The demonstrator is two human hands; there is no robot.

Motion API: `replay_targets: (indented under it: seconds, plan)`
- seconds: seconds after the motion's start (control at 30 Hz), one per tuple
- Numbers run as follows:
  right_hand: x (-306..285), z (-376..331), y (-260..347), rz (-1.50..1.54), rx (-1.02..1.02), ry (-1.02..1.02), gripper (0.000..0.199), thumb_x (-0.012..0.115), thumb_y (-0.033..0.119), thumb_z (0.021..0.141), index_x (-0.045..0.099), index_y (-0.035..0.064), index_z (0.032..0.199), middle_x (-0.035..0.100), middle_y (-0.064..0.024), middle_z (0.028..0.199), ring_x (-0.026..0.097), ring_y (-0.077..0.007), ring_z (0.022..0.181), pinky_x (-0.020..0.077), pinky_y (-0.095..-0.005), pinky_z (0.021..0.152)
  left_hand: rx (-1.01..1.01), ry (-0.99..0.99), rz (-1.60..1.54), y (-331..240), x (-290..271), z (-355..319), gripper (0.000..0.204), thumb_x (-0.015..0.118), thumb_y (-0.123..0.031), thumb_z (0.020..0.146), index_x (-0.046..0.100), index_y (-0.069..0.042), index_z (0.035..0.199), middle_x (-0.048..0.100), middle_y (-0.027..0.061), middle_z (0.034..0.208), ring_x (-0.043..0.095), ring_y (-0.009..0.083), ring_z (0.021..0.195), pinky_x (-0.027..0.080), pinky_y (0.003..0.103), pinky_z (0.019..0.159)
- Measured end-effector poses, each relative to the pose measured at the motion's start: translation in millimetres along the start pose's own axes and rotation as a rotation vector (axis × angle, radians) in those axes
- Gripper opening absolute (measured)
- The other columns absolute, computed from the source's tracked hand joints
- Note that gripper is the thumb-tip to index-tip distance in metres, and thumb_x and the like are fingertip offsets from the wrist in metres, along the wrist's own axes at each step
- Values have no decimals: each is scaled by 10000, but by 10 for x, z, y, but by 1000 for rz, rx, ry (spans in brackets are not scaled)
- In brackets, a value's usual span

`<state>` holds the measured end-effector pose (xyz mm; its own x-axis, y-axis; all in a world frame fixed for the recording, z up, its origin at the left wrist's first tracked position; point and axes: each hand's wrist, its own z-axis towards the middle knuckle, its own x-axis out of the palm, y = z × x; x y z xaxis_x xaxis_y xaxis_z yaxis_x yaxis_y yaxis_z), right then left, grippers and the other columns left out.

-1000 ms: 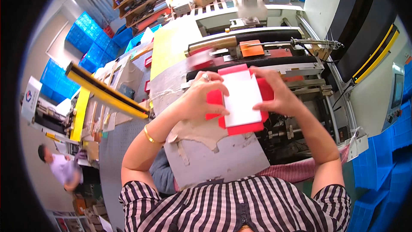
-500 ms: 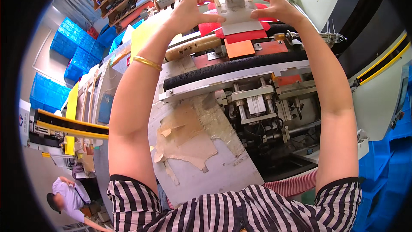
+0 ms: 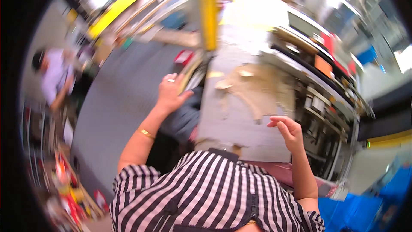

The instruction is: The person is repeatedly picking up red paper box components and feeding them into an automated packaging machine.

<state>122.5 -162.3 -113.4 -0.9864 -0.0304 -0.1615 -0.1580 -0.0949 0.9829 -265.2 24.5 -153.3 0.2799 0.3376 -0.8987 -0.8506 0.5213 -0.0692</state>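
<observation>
My left hand (image 3: 171, 96), with a ring and a gold bracelet, reaches over the edge of the grey table (image 3: 124, 86). Its fingers are stretched and the thumb stands apart; nothing shows in it. Just beyond its fingertips lies a small red and white object (image 3: 184, 57), too blurred to name. My right hand (image 3: 289, 132) hovers at the near right part of the pale board (image 3: 240, 133), fingers loosely bent and apart from the thumb, with nothing in them. Torn brown paper (image 3: 257, 88) sticks to that board. An orange piece (image 3: 323, 65) sits on the machine to the right.
The machine (image 3: 319, 103), with its dark roller and metal parts, stands at the right. A yellow post (image 3: 209, 13) rises between table and board. Blue crates (image 3: 356, 210) are at the lower right. Another person (image 3: 58, 77) is at the far left, near shelves and red items (image 3: 71, 193).
Both hands have left the white machine part above the red and orange pieces and come back toward my body. My view has swung left, bringing the grey table into sight.
</observation>
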Motion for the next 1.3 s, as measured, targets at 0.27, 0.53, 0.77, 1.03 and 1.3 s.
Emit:
replay_targets:
  seconds: [0.27, 0.53, 0.77, 1.03, 1.3]
  plan:
    - [1803, 1314, 153, -335, -195, 321, 278, 545, 65, 943, 606, -2, 1206, 680, -96, 1102, 604, -165, 1074, 432, -303, 967, -295, 189, -311, 940, 95, -1850, 648, 651, -437, 838, 498, -98, 1369, 478, 189, 1401, 439, 364, 1290, 402, 440, 1050]
    - [3126, 2243, -246, -338, -73, 539, 281, 504, 125, 1001, 586, -27, 1224, 643, -128, 1170, 600, -200, 1124, 438, -325, 986, -1836, -411, 115, 3150, -365, -5560, 209, 619, -262, 850, 713, -82, 898, 700, 155, 853, 668, 364, 820, 526, 453, 728]
    - [4178, 2146, 62, -584, 87, 771, 258, 541, 139, 964, 631, 3, 1165, 693, -106, 1009, 631, -181, 976, 465, -323, 895, -2258, -74, 587, 3220, -1212, -6988, 304, 529, -212, 916, 610, -133, 1198, 511, 144, 1350, 503, 337, 1243, 490, 448, 949]
    - [4372, 1917, 56, -701, -130, 1006, 251, 583, 98, 894, 637, 1, 1119, 689, -143, 980, 647, -273, 950, 476, -360, 876, -2177, 180, 408, 3304, -1334, -7343, 205, 598, -289, 903, 722, -175, 1020, 668, 166, 1105, 654, 339, 1013, 522, 432, 899]
    - [3726, 1528, 303, -649, -375, 905, 245, 626, 101, 854, 645, 6, 1079, 674, -149, 965, 626, -321, 921, 474, -382, 841, -1211, -232, -608, 3036, -957, -4053, 251, 684, -297, 875, 729, -73, 980, 709, 63, 828, 630, 121, 715, 495, 302, 658]
